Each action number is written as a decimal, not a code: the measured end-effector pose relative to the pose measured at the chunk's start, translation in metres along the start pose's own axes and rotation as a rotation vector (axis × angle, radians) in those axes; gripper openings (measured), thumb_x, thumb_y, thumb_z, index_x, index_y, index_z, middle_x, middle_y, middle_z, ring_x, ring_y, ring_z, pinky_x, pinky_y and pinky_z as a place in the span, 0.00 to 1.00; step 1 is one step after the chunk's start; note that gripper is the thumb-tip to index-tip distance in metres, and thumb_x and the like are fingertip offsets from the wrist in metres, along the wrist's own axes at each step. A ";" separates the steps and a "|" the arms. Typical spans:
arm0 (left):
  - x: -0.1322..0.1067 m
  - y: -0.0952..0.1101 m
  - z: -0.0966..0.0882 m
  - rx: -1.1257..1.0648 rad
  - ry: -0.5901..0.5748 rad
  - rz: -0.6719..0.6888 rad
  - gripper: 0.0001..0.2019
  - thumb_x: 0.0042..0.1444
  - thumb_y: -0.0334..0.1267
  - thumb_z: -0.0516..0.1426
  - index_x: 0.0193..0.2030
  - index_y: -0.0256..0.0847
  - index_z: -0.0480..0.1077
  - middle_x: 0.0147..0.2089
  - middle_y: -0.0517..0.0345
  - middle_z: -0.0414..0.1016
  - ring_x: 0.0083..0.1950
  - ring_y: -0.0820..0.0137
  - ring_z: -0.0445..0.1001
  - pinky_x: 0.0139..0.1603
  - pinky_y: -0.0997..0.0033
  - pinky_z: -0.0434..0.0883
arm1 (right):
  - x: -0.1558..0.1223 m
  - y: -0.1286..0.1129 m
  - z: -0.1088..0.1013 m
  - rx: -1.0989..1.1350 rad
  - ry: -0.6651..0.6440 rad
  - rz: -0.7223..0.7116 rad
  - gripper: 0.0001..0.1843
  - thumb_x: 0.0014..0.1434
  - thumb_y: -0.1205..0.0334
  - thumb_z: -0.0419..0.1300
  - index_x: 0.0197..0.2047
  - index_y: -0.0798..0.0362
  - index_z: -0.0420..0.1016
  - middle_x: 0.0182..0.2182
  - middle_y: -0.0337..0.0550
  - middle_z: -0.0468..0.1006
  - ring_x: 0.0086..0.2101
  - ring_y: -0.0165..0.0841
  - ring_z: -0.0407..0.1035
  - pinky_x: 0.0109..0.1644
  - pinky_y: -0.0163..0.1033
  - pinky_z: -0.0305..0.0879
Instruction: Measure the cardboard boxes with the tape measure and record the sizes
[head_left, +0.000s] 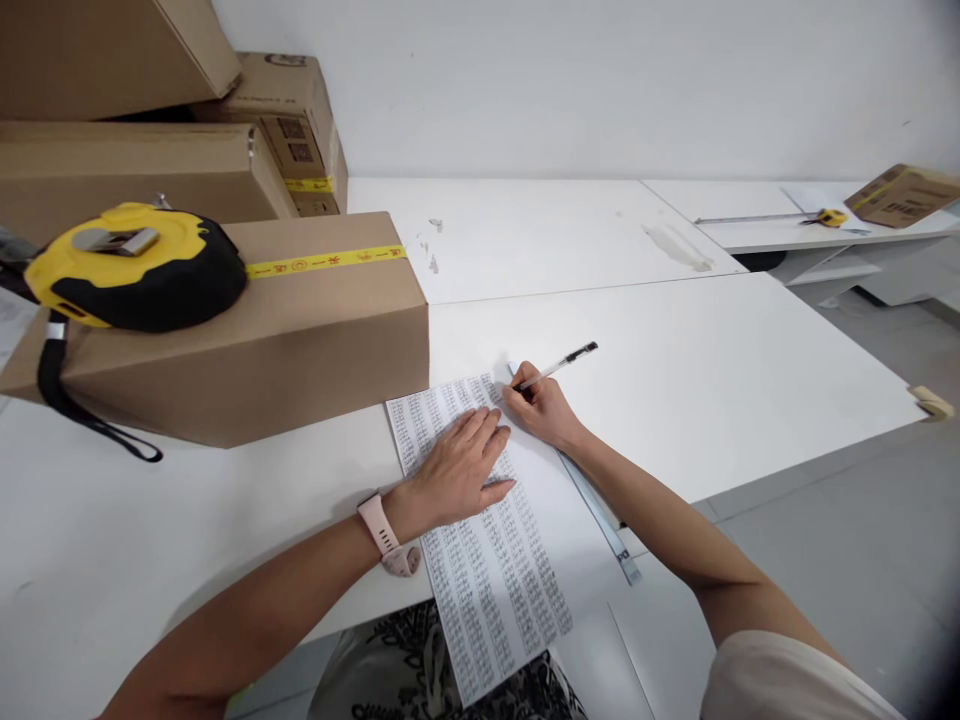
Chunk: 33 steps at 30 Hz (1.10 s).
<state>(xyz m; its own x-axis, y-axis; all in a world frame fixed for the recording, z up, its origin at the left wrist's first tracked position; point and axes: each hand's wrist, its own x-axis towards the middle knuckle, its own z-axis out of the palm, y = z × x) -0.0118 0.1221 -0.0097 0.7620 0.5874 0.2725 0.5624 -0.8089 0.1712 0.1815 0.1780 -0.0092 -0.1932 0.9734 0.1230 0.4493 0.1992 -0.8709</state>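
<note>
My left hand (459, 468) lies flat with fingers stretched out on a printed sheet (487, 570) full of small rows of text, which hangs over the white table's (712, 380) front edge. A pink watch is on that wrist. My right hand (541, 408) pinches a clear pen (559, 366) with a black cap, its tip at the sheet's top right corner. A steel ruler (600, 515) lies along the sheet's right side, under my right forearm.
A long cardboard box (300, 330) with yellow tape sits left of the sheet, a yellow-and-black tape measure (135, 265) on top. More boxes (292, 120) are stacked behind. A far table (757, 232) holds another tape measure (831, 216) and a box (904, 194).
</note>
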 end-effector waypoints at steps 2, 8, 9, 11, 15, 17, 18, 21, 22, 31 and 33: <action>0.000 0.000 0.000 0.003 -0.003 0.001 0.30 0.63 0.51 0.56 0.60 0.24 0.65 0.64 0.29 0.67 0.66 0.45 0.64 0.69 0.48 0.60 | 0.000 0.001 0.000 0.001 -0.003 -0.001 0.10 0.59 0.60 0.56 0.30 0.49 0.57 0.17 0.28 0.57 0.20 0.25 0.51 0.25 0.35 0.48; 0.000 0.000 0.000 0.016 -0.008 0.001 0.30 0.63 0.52 0.55 0.60 0.25 0.64 0.64 0.30 0.67 0.67 0.46 0.64 0.69 0.48 0.60 | 0.001 0.003 -0.001 -0.017 0.012 -0.003 0.10 0.60 0.60 0.56 0.30 0.49 0.57 0.17 0.27 0.57 0.20 0.25 0.51 0.25 0.35 0.47; 0.000 0.000 0.000 0.019 -0.011 0.000 0.30 0.63 0.52 0.55 0.61 0.25 0.64 0.64 0.30 0.66 0.67 0.46 0.64 0.69 0.48 0.60 | 0.001 0.002 -0.001 -0.017 0.013 -0.005 0.10 0.60 0.59 0.56 0.31 0.49 0.57 0.17 0.27 0.57 0.20 0.25 0.51 0.25 0.35 0.47; 0.000 0.000 0.000 0.024 -0.016 -0.001 0.30 0.63 0.52 0.55 0.61 0.26 0.64 0.64 0.30 0.66 0.67 0.46 0.64 0.69 0.48 0.60 | 0.001 0.002 -0.002 -0.021 0.006 -0.007 0.10 0.60 0.59 0.56 0.30 0.49 0.57 0.17 0.28 0.57 0.21 0.25 0.51 0.25 0.35 0.47; 0.000 0.000 0.001 0.016 -0.014 0.001 0.30 0.63 0.52 0.55 0.61 0.25 0.63 0.64 0.29 0.66 0.67 0.45 0.64 0.69 0.48 0.59 | 0.001 0.001 -0.002 -0.025 -0.007 0.000 0.10 0.59 0.60 0.56 0.30 0.48 0.57 0.17 0.27 0.56 0.20 0.25 0.50 0.25 0.35 0.47; -0.001 0.000 0.001 0.014 -0.012 0.001 0.30 0.63 0.52 0.56 0.61 0.25 0.63 0.65 0.30 0.66 0.67 0.46 0.64 0.69 0.48 0.59 | 0.001 0.001 -0.002 -0.029 -0.001 -0.003 0.10 0.59 0.60 0.56 0.30 0.48 0.57 0.17 0.27 0.56 0.20 0.26 0.50 0.25 0.35 0.47; -0.001 0.000 0.001 0.015 -0.013 0.001 0.30 0.63 0.52 0.55 0.61 0.25 0.63 0.65 0.30 0.66 0.67 0.46 0.64 0.70 0.48 0.59 | 0.002 0.001 -0.002 -0.034 0.004 -0.004 0.10 0.59 0.60 0.56 0.31 0.48 0.57 0.17 0.27 0.56 0.20 0.26 0.51 0.25 0.35 0.47; -0.001 0.000 0.001 0.026 -0.017 0.002 0.30 0.64 0.52 0.55 0.61 0.26 0.63 0.65 0.31 0.66 0.67 0.47 0.64 0.69 0.49 0.59 | 0.002 0.001 -0.001 -0.053 0.008 -0.007 0.10 0.59 0.60 0.56 0.30 0.48 0.57 0.17 0.28 0.57 0.20 0.26 0.51 0.25 0.35 0.48; -0.001 -0.001 0.001 0.028 -0.017 0.002 0.30 0.64 0.52 0.55 0.61 0.26 0.63 0.65 0.31 0.66 0.67 0.47 0.64 0.69 0.49 0.59 | 0.002 0.001 -0.002 -0.058 0.005 -0.008 0.10 0.59 0.61 0.56 0.30 0.48 0.57 0.17 0.28 0.57 0.20 0.26 0.51 0.25 0.35 0.48; 0.000 0.000 0.001 0.019 -0.014 0.003 0.30 0.63 0.52 0.55 0.61 0.25 0.64 0.65 0.30 0.66 0.68 0.46 0.63 0.70 0.49 0.59 | 0.002 0.005 -0.001 -0.062 0.025 -0.017 0.11 0.60 0.59 0.57 0.30 0.48 0.57 0.17 0.28 0.58 0.20 0.26 0.52 0.25 0.35 0.49; -0.001 -0.001 0.000 0.018 -0.020 0.000 0.30 0.64 0.52 0.55 0.61 0.26 0.63 0.65 0.31 0.65 0.68 0.46 0.63 0.70 0.48 0.59 | 0.002 0.007 -0.001 -0.079 0.059 -0.031 0.11 0.61 0.57 0.56 0.30 0.48 0.58 0.18 0.29 0.59 0.21 0.27 0.53 0.25 0.35 0.50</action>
<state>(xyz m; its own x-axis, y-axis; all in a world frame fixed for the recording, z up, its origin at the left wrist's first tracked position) -0.0126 0.1222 -0.0102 0.7680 0.5883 0.2532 0.5684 -0.8082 0.1539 0.1852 0.1817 -0.0149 -0.1574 0.9711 0.1792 0.5120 0.2354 -0.8261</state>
